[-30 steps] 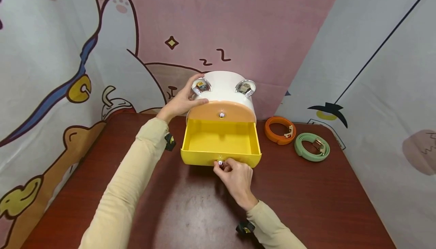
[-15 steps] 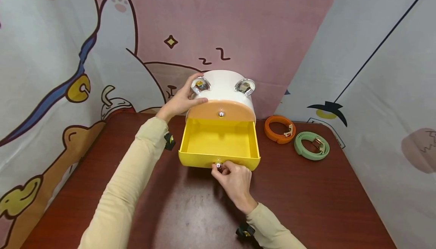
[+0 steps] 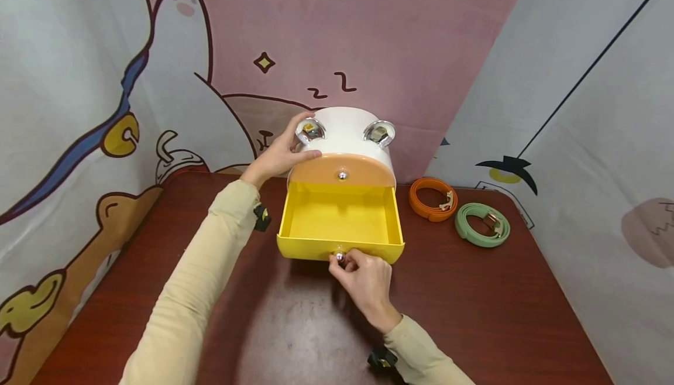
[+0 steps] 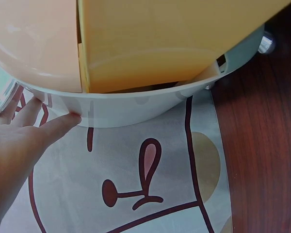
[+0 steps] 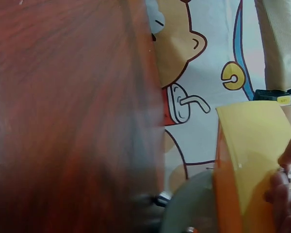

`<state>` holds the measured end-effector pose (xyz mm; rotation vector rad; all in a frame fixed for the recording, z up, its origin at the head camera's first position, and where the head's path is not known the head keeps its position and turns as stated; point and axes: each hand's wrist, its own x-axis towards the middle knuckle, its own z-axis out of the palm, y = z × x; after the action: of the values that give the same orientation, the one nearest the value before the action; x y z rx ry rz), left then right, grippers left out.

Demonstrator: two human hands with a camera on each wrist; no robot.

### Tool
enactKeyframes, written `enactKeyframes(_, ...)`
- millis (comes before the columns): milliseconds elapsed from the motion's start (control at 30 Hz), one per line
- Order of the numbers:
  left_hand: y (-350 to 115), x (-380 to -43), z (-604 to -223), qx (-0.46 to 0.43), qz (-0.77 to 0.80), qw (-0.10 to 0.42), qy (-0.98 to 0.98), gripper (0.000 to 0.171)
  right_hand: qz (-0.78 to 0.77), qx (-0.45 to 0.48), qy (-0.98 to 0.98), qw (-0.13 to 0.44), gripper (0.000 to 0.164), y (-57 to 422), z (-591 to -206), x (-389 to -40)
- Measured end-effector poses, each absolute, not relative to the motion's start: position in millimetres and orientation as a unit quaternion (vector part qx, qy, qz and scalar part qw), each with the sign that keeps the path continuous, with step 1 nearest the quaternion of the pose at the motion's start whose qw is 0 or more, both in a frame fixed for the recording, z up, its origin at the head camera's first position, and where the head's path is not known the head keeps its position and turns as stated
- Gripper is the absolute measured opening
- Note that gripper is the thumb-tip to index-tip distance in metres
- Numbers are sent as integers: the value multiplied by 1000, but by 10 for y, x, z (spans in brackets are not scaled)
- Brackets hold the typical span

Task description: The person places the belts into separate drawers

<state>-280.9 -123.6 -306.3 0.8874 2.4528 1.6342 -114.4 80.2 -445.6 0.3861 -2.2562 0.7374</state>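
Observation:
A small white cabinet [image 3: 347, 124] with two shiny silver eye-like parts stands at the back of the table. Its upper drawer [image 3: 363, 169] is orange with a silver knob and is closed. Below it the yellow drawer [image 3: 339, 215] is pulled far out, and nothing lies inside. My left hand [image 3: 279, 154] rests on the cabinet's upper left side, fingers extended; in the left wrist view its fingertips [image 4: 72, 118] touch the white shell. My right hand [image 3: 365, 279] pinches the silver knob [image 3: 340, 256] on the yellow drawer's front between thumb and fingers.
An orange rolled belt [image 3: 421, 212] and a green rolled belt [image 3: 466, 236], both with metal buckles, lie on the dark red table [image 3: 474, 315] to the right of the cabinet. A cartoon-printed cloth [image 3: 421, 34] hangs close behind and at both sides.
The yellow drawer has come slightly further out toward me, with my right hand on its knob. Over the last half second it has hardly moved. My left hand stays on the cabinet.

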Motion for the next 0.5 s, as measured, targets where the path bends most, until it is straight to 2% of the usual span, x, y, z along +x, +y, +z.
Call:
enactKeyframes(233,-1237,-2803,-3056,294,532,26,794,77,258,149,-912,282,34,885,-4292,-1102)
enactKeyframes(367,-1225,-2800,-3059,293,535,29,792,77,257,142,-922,254,28,955,-4158,-1078)
enactKeyframes(500,-1219,-2798,-3064,291,534,29,793,77,265,132,-921,253,21,1035,-3989,-1068)
